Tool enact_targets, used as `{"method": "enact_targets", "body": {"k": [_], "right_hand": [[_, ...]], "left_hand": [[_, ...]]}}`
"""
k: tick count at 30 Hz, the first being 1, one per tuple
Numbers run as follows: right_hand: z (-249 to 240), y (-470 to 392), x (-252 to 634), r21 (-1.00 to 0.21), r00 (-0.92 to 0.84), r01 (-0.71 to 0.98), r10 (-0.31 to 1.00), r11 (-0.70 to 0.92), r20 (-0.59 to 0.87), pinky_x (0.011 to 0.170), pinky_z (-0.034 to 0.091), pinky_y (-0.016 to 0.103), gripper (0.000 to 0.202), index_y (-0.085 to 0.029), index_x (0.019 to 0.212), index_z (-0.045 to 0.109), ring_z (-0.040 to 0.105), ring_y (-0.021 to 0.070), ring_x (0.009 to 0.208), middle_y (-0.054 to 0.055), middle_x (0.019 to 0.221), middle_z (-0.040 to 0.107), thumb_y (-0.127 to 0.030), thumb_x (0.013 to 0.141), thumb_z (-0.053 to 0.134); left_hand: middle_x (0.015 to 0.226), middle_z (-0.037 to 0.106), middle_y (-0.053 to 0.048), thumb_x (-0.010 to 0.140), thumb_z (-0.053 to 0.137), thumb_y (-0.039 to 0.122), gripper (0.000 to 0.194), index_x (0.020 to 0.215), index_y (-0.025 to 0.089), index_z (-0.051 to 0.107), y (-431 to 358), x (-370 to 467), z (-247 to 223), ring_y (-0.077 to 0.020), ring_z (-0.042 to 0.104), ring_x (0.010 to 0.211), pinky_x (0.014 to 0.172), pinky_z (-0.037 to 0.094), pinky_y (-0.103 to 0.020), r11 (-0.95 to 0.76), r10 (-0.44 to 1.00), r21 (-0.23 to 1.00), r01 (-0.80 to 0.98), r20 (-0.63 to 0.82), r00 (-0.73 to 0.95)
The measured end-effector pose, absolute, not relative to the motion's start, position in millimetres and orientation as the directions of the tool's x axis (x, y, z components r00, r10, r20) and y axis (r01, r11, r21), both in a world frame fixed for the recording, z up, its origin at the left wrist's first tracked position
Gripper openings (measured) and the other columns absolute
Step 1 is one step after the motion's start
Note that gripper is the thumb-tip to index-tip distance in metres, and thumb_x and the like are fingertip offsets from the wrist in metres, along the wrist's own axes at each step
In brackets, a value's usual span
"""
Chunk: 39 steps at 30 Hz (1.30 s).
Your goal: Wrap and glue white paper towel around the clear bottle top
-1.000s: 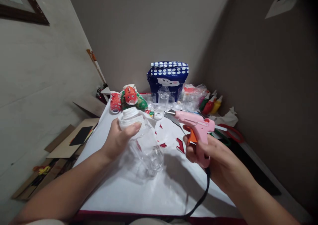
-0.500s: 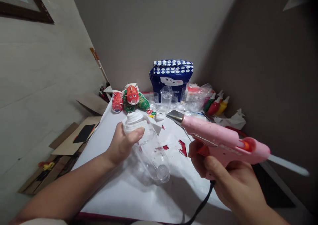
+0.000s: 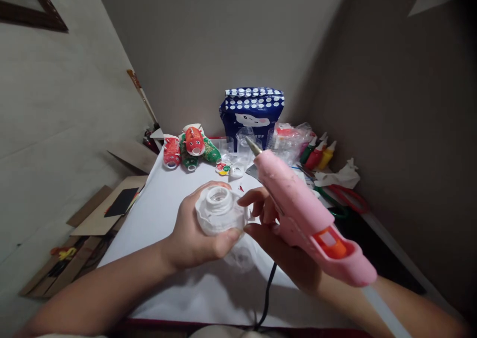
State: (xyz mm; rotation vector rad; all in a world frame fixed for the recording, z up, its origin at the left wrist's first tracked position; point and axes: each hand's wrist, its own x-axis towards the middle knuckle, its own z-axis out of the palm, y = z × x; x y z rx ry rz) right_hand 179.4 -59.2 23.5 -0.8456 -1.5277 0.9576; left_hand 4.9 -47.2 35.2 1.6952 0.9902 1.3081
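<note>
Tilted plastic bottle mouth toward viewer since earlier; gripped in left hand, beside right hand closed around glue gun. Probably light, slippery, easily dented: best cupped gently below neck.

There are one glue gun, four figures and one blue bag.
</note>
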Motion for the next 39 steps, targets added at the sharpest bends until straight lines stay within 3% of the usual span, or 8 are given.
{"method": "enact_targets", "body": {"k": [5,9,13,23,30,39], "right_hand": [[15,-61,180,-0.849,-0.180,0.034,0.839,0.528,0.514,0.078,0.051,0.039,0.008,-0.029,0.086,0.066,0.061,0.0242,0.084,0.004,0.088,0.067,-0.029,0.080,0.072],[16,-65,189,-0.836,-0.215,-0.070,0.810,0.544,0.545,0.076,0.051,0.039,0.006,-0.029,0.083,0.068,0.063,0.0263,0.086,0.005,0.085,0.066,-0.027,0.079,0.071],[17,-67,195,-0.859,-0.203,-0.105,0.834,0.502,0.512,0.076,0.050,0.041,0.004,-0.029,0.084,0.067,0.062,0.0263,0.084,0.005,0.087,0.065,-0.033,0.084,0.066],[13,-71,195,-0.886,-0.152,0.102,0.887,0.453,0.436,0.073,0.048,0.037,0.006,-0.029,0.084,0.064,0.061,0.0230,0.080,0.001,0.086,0.065,-0.025,0.082,0.067],[5,-70,195,-0.905,-0.137,0.049,0.901,0.422,0.412,0.070,0.048,0.037,0.005,-0.030,0.082,0.062,0.061,0.0237,0.076,0.001,0.083,0.064,-0.028,0.081,0.067],[-6,-67,183,-0.894,-0.043,0.029,0.894,0.447,0.445,0.071,0.049,0.039,0.008,-0.029,0.078,0.060,0.060,0.0241,0.075,0.002,0.080,0.064,-0.028,0.080,0.067]], "left_hand": [[0.072,0.060,0.000,0.056,0.074,0.023,0.042,0.093,0.018,0.055,-53,9,34,-0.0173,0.057,0.063,0.059,0.050,-0.029,-0.480,0.873,0.862,0.163,0.450,0.191],[0.084,0.063,-0.006,0.055,0.075,0.023,0.042,0.093,0.016,0.057,-54,10,33,-0.0233,0.062,0.075,0.072,0.052,-0.037,-0.539,0.840,0.818,0.200,0.502,0.207],[0.088,0.064,-0.008,0.058,0.075,0.026,0.040,0.093,0.017,0.059,-55,9,32,-0.0266,0.063,0.081,0.079,0.052,-0.042,-0.558,0.828,0.783,0.275,0.505,0.243],[0.095,0.061,-0.004,0.058,0.080,0.029,0.048,0.099,0.022,0.056,-56,6,27,-0.0243,0.062,0.085,0.077,0.051,-0.037,-0.569,0.820,0.754,0.328,0.490,0.298],[0.099,0.062,-0.007,0.056,0.080,0.032,0.055,0.104,0.022,0.054,-54,7,24,-0.0286,0.064,0.090,0.084,0.051,-0.043,-0.570,0.821,0.741,0.356,0.496,0.283],[0.104,0.062,-0.009,0.056,0.079,0.034,0.052,0.100,0.022,0.055,-54,8,25,-0.0323,0.059,0.102,0.096,0.042,-0.051,-0.625,0.780,0.654,0.427,0.541,0.313]]}}
